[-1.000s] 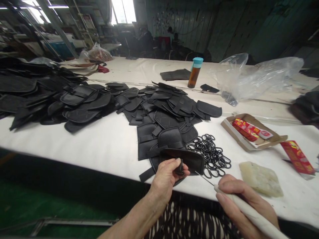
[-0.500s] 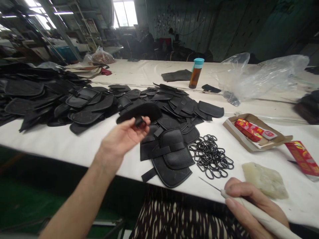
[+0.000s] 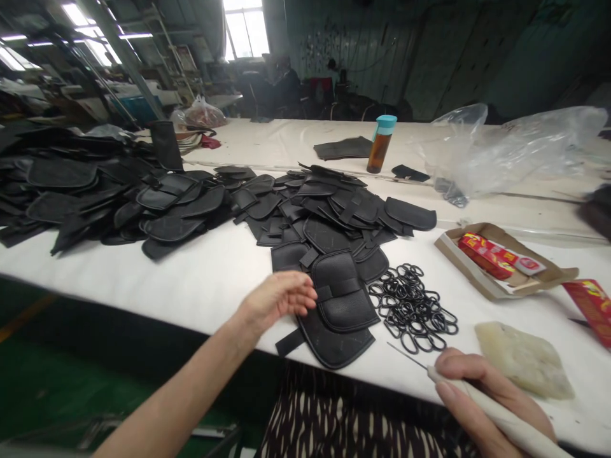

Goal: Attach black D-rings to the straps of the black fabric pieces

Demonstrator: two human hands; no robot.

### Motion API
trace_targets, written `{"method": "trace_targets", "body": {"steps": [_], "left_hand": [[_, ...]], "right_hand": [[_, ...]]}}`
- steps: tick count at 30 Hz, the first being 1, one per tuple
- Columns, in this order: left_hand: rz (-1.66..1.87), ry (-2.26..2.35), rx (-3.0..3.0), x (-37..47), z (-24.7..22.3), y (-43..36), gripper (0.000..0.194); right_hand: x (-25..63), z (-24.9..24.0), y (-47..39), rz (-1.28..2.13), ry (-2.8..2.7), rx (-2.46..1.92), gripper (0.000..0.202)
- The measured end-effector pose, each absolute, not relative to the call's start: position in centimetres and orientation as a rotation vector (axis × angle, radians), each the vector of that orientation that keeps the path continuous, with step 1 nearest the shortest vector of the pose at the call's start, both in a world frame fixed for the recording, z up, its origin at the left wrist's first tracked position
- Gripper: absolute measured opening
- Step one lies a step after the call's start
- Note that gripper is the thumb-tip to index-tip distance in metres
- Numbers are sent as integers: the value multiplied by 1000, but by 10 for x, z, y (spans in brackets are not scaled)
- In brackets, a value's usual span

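My left hand (image 3: pixel 281 298) is at the left edge of a black padded piece with a strap (image 3: pixel 337 289), its fingers slightly curled and apart, holding nothing that shows. Under that piece lies another black piece (image 3: pixel 334 350) near the table's front edge. At the lower right my right hand (image 3: pixel 491 401) is closed around a white-handled awl (image 3: pixel 506 416), whose thin metal tip points left toward a heap of black metal rings (image 3: pixel 413 308). A pale yellowish block (image 3: pixel 522 359) lies just beyond the right hand.
Black pieces are heaped at the middle (image 3: pixel 329 203) and left (image 3: pixel 62 184). An open cardboard box (image 3: pixel 501 289) holds red packets. Farther back stand a bottle with a blue lid (image 3: pixel 382 145) and clear plastic bags (image 3: pixel 515 149).
The black piece my left hand held has been let go; a dark piece now stands upright above the left pile. My left hand has moved right and down. The right hand keeps the awl.
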State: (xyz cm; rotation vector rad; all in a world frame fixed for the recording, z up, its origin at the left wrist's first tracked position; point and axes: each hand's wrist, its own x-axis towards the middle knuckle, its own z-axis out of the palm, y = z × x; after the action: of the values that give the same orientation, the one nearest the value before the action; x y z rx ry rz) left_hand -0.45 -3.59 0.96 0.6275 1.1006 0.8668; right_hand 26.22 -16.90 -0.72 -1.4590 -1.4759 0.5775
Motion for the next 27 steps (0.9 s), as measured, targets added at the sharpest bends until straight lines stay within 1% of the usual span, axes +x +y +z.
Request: {"method": "trace_targets", "body": {"steps": [2,3,7,11,15,17,19,22,25,27], "left_hand": [[705,1064,394,13,-3,-67,10],[714,1053,264,19,-5,-77,10],[1011,1030,11,30,-4,-92,11],[1162,1047,-16,39,-6,-91,18],[1292,1085,130,51,-17,-89,26],[1316,1088,187,55,-19,-84,26],[1305,1090,203,57,-18,-76,23],[1258,1109,155,58,-10,-62,12],[1222,1119,113,58,-4,-47,14],[1230,1125,113,59,-5,-39,15]], "right_hand": [[263,-8,-167,554,-1486,-1496,7],[262,-9,-167,553,-1484,-1501,8],[261,-17,-167,589,-1417,-1464,10],[261,-16,-168,573,-1360,-1504,12],[261,-10,-167,565,-1168,-1571,18],[262,-14,-167,580,-1116,-1574,18],[265,-22,-167,570,-1170,-1586,17],[268,-39,-166,444,-1388,-1548,19],[268,-52,-162,170,-1656,-1513,23],[264,-56,-158,-72,-1837,-1575,22]]}}
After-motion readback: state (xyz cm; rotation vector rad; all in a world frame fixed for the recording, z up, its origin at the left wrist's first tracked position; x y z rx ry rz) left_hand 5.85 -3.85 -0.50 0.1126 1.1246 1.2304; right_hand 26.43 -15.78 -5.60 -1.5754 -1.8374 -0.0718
